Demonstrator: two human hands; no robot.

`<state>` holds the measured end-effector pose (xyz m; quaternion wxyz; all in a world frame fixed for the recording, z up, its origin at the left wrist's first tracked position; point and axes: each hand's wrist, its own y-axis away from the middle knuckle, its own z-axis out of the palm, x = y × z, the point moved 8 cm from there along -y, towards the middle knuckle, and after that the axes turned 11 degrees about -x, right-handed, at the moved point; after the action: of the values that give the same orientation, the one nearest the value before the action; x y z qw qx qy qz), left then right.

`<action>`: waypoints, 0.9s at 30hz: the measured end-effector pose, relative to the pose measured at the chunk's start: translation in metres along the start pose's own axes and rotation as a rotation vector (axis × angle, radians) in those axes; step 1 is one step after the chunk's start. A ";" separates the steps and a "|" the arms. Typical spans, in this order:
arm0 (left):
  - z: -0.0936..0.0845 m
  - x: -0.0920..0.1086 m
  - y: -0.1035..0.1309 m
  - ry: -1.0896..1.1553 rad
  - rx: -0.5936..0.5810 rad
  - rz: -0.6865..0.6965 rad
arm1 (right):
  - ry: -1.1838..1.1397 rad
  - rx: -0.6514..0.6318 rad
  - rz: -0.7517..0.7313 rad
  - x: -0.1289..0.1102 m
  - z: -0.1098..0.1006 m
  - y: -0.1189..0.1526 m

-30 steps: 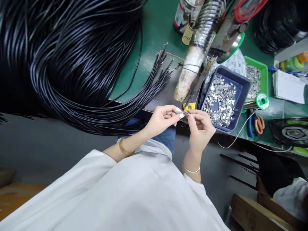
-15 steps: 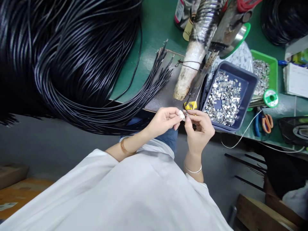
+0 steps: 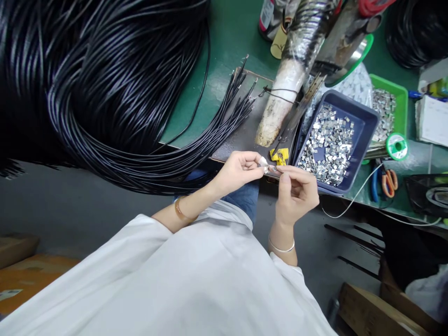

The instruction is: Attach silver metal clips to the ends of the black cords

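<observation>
In the head view my left hand (image 3: pixel 238 171) pinches a small shiny metal piece (image 3: pixel 267 169) between thumb and forefinger; white tape or a cover wraps one fingertip. Close on its right, my right hand (image 3: pixel 297 193) has its fingers curled and its forefinger tip reaching that piece. Whether something tiny lies in the right fingers is too small to make out. Just beyond the hands sits a yellow fixture (image 3: pixel 279 156) on a dark board (image 3: pixel 245 122). Bare-ended black cables (image 3: pixel 196 161) lie bundled to the left, their tips on the board.
A blue-grey tray (image 3: pixel 366 122) of small metal clips stands right of my hands, with a green tray (image 3: pixel 402 95) behind it. A plastic-wrapped tube (image 3: pixel 282 100) slants over the board. Pliers (image 3: pixel 388 182), a solder spool (image 3: pixel 397 146) and a white cord (image 3: pixel 357 190) lie further right.
My right hand has shifted slightly right and its thumb has drawn back from the left fingertips. The yellow fixture shows more fully. The whole view has shifted a little.
</observation>
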<state>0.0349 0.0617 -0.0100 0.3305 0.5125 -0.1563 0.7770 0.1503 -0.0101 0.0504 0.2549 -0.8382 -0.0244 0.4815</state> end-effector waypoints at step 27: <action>0.006 -0.003 0.001 -0.163 -0.105 0.012 | 0.078 -0.241 0.075 0.008 0.007 -0.006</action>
<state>0.0392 0.0560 -0.0102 0.3384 0.5548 -0.2264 0.7256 0.1505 0.0005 0.0441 0.1350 -0.8811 -0.0410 0.4514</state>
